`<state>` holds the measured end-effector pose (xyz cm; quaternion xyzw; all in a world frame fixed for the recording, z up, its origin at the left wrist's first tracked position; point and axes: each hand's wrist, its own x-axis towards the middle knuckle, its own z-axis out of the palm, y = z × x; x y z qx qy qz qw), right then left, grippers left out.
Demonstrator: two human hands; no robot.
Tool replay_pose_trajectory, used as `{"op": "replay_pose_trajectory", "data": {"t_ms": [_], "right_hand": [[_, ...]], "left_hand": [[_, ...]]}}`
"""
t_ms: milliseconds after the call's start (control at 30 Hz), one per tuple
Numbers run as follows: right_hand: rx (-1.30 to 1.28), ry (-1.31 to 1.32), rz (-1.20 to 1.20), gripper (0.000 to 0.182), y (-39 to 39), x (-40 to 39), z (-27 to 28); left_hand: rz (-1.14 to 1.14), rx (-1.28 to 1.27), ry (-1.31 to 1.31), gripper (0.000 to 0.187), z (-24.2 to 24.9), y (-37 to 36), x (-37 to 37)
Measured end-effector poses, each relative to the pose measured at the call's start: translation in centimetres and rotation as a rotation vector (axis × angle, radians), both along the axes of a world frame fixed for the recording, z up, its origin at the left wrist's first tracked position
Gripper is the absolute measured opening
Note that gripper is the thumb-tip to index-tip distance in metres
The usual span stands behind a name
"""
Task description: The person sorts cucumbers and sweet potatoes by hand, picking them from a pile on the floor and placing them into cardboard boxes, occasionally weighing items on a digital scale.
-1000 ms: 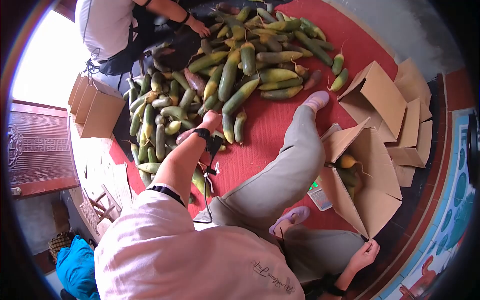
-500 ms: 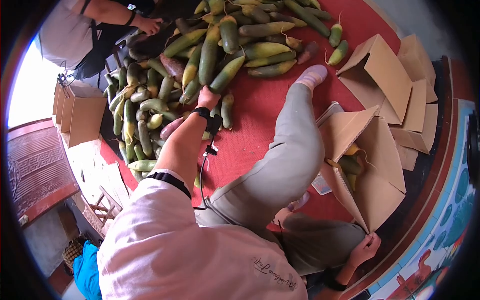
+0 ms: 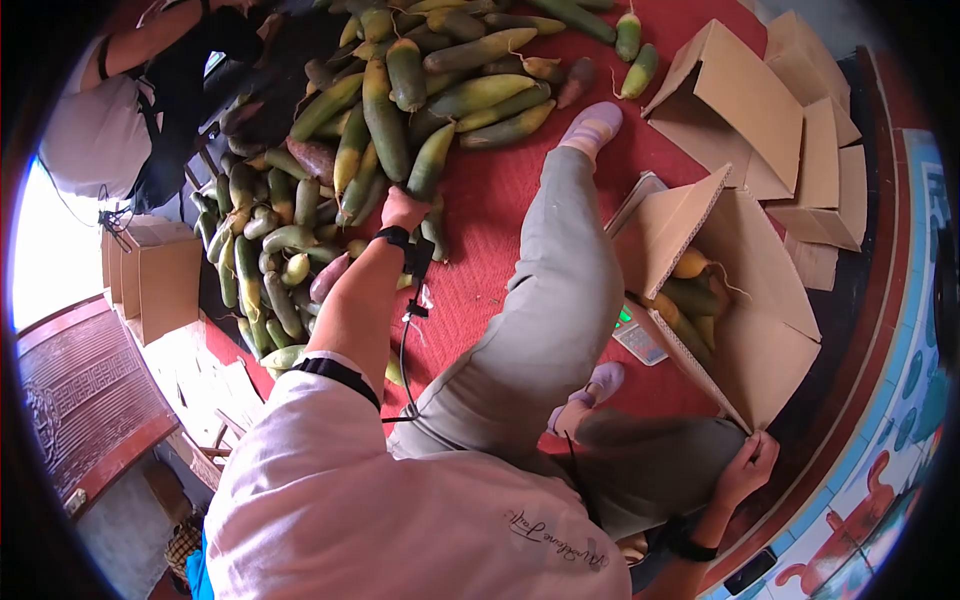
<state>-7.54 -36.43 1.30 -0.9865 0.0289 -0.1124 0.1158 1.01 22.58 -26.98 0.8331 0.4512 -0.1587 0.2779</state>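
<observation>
My left hand (image 3: 404, 210) reaches to the near edge of a large pile of green radishes (image 3: 290, 240). Its fingers are wrapped round the lower end of a green radish (image 3: 431, 162). At the lower right, my right hand (image 3: 747, 468) pinches the near corner of an open cardboard box (image 3: 765, 330). Several yellow-green radishes (image 3: 690, 296) lie inside this box, partly hidden by a raised flap. A scale (image 3: 638, 338) with a green lit display shows beside the box.
Other cardboard boxes (image 3: 750, 110) stand at the upper right, and another box (image 3: 165, 280) at the left. A co-worker (image 3: 110, 130) is at the upper left. My legs (image 3: 550, 270) extend over the red mat (image 3: 480, 220). A carved wooden panel (image 3: 90, 380) is at the left.
The view has shifted, so the pile and boxes sit higher and further left. The radish at my left hand is more upright. More of the scale shows. The co-worker's arm has drawn back.
</observation>
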Motion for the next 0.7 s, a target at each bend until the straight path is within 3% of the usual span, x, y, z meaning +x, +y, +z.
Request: {"op": "replay_pose_trajectory", "data": {"t_ms": [100,167,200,233,300,367,433,500,633,700], "right_hand": [[0.003,-0.012,-0.002,0.012,-0.1,-0.1,0.1],[0.002,-0.025,0.002,0.011,-0.3,-0.4,-0.1],[0.022,-0.026,-0.014,0.010,-0.3,-0.5,-0.1],[0.041,-0.032,-0.033,0.008,-0.2,-0.4,-0.2],[0.033,-0.037,-0.056,0.007,-0.1,-0.3,-0.3],[0.019,-0.037,-0.095,0.006,0.1,-0.4,-0.1],[0.095,-0.033,-0.107,0.005,0.8,-0.3,0.2],[0.116,-0.077,-0.097,0.005,1.1,-0.3,0.1],[0.107,-0.160,-0.024,0.006,0.7,-0.5,-0.1],[0.106,-0.191,-0.007,0.005,1.0,-0.3,0.2]], "left_hand": [[0.045,-0.051,-0.093,0.056,1.4,-1.6,0.1],[0.199,-0.197,-0.259,0.051,1.5,-2.1,0.0],[0.251,-0.230,-0.125,0.045,-3.0,0.4,-0.1],[0.234,-0.229,-0.130,0.045,-2.5,1.7,-0.3],[0.499,-0.711,-0.097,0.039,-1.0,2.8,-0.6],[0.477,-1.025,-0.253,0.030,-0.1,4.2,-1.8],[0.034,-0.874,-0.318,0.025,5.0,3.8,-3.2],[0.289,-1.012,-0.365,0.022,13.3,0.2,-2.9],[0.120,-1.093,-0.598,0.024,21.6,-2.4,-1.9],[-0.096,-1.165,-0.688,0.043,25.9,-4.4,-1.1]]}}
